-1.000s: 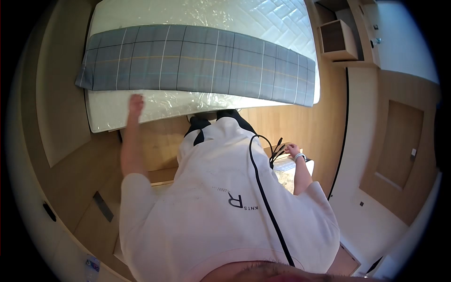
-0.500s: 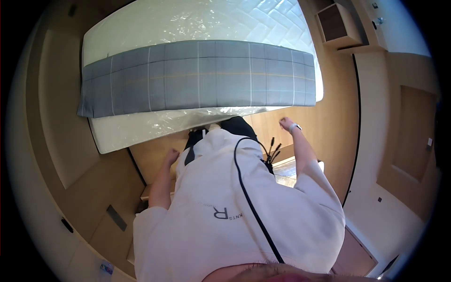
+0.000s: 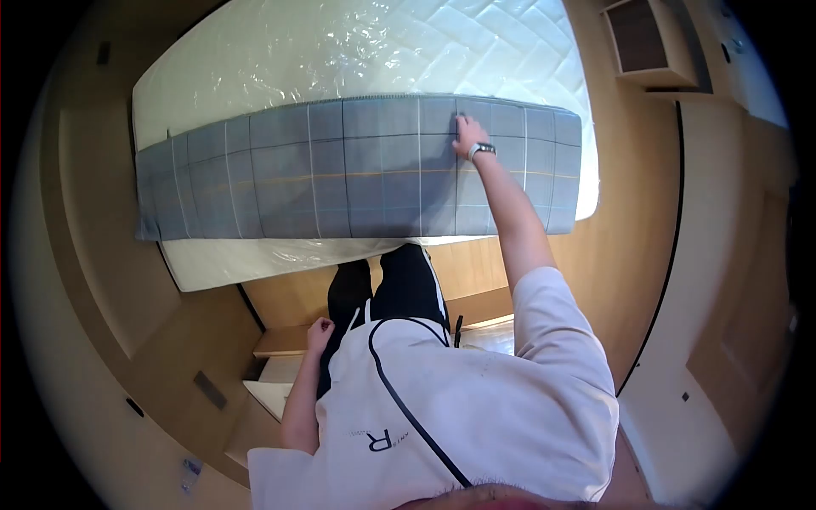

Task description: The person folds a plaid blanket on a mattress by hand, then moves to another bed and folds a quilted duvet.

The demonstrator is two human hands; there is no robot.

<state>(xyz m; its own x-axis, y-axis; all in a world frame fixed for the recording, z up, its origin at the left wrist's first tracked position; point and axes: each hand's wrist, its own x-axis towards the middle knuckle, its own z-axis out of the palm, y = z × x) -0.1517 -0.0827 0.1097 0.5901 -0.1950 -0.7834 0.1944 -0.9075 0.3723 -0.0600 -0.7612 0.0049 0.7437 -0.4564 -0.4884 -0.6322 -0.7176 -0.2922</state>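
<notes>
A grey checked cloth [image 3: 280,183] lies folded in a long strip across the near part of a white mattress [image 3: 340,55] in shiny plastic wrap. My right hand [image 3: 471,136], with a watch on the wrist, rests on the cloth near its far edge, right of the middle; its thumb and fingers are apart. By my left thigh hangs my left hand [image 3: 320,331], its fingers curled in, away from the cloth, with nothing visible in them.
A black cable [image 3: 398,389] runs down my shirt. Behind my legs is a wooden ledge [image 3: 285,341]. An open wooden cabinet [image 3: 637,38] stands at the upper right. Wooden floor [image 3: 633,183] lies right of the mattress.
My right hand has moved forward and left onto the cloth. The left hand first drew back from the mattress, then dropped lower beside my leg. The view has shifted.
</notes>
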